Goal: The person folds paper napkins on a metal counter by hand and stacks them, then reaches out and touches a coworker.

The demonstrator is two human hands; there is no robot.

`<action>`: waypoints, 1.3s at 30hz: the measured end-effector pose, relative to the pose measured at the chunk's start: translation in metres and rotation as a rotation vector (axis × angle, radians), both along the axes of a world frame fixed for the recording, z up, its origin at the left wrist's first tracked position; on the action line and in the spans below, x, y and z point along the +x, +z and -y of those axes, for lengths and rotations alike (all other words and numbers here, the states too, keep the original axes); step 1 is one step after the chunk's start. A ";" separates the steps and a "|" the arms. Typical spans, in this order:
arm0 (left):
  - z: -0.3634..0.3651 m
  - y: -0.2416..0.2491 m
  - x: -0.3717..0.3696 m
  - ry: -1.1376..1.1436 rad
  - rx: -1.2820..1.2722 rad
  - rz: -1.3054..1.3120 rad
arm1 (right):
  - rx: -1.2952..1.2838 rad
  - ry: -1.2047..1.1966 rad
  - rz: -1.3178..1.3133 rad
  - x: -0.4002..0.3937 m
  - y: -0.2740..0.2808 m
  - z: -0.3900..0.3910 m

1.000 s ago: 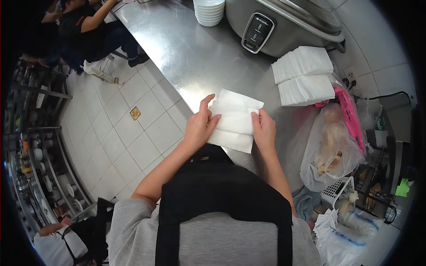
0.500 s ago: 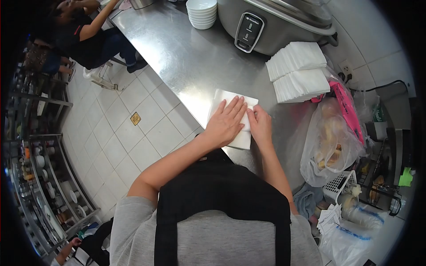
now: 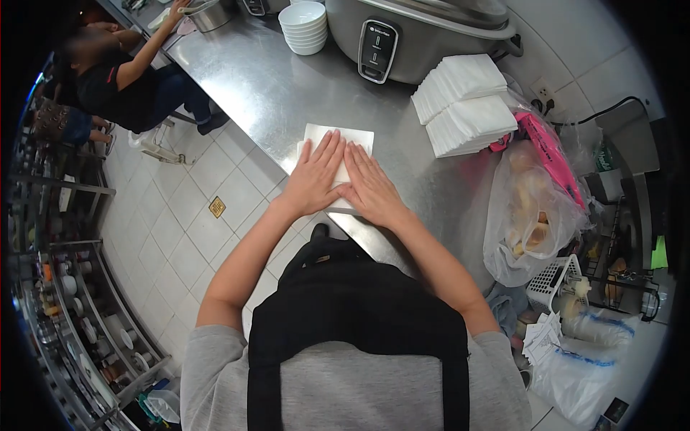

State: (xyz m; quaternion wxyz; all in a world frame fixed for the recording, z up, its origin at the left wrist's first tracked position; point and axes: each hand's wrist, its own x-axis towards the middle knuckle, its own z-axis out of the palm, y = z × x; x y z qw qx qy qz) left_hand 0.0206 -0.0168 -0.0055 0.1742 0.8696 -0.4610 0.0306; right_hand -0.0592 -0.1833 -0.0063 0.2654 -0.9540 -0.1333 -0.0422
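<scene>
A white paper napkin (image 3: 323,131) lies on the steel table (image 3: 255,82), close to its front edge. Flat on its left part rests my left hand (image 3: 314,178), fingers stretched out. My right hand (image 3: 370,183) presses on the right part with straight fingers, its thumb touching my left one. Both hands cover most of the napkin, so its folds are largely hidden. To the right stand two stacks of folded white napkins (image 3: 467,108), side by side.
Behind are a large grey rice cooker (image 3: 424,43) and stacked white bowls (image 3: 303,29). A clear plastic bag of bread (image 3: 528,223) lies right, with a pink bag (image 3: 550,154) beside it. A person in dark clothes (image 3: 118,79) sits at the far left. Shelves of dishes (image 3: 100,316) stand left.
My right hand has gone from gripping the napkin's right edge to lying flat on it beside my left. The lower part of the napkin sticking out below the hands is less visible.
</scene>
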 end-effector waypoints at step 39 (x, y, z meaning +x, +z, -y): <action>-0.038 0.067 -0.006 -0.034 -0.286 -0.671 | 0.257 0.013 0.266 -0.020 0.014 0.015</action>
